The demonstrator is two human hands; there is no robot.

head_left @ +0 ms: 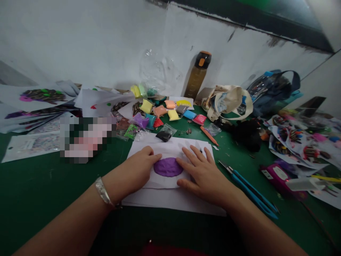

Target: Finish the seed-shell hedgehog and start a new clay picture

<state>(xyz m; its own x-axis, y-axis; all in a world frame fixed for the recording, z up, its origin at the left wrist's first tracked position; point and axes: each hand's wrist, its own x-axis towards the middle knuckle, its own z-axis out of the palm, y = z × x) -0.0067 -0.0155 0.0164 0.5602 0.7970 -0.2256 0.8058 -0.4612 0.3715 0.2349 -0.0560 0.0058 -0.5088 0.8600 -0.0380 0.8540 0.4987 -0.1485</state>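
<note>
A flattened oval of purple modelling clay (168, 167) lies on white paper (170, 197), its surface uneven. At its left edge is my left hand (140, 165), with one digit reaching onto the clay's rim and the other fingers curled under. What those curled fingers hold, if anything, is hidden. On the right, my right hand (201, 172) lies with fingers spread over the paper, one fingertip touching the clay's right edge. Just beyond the clay, a small clear bag with black clay (163, 135) rests at the paper's far edge.
Several coloured clay packets (160, 112) lie behind the paper. Blue-handled tweezers (253, 193) and an orange stick (209, 136) are to the right. A bottle (197, 74) and a cloth bag (226, 101) stand by the wall. Decorated sheets (39, 96) are stacked at left.
</note>
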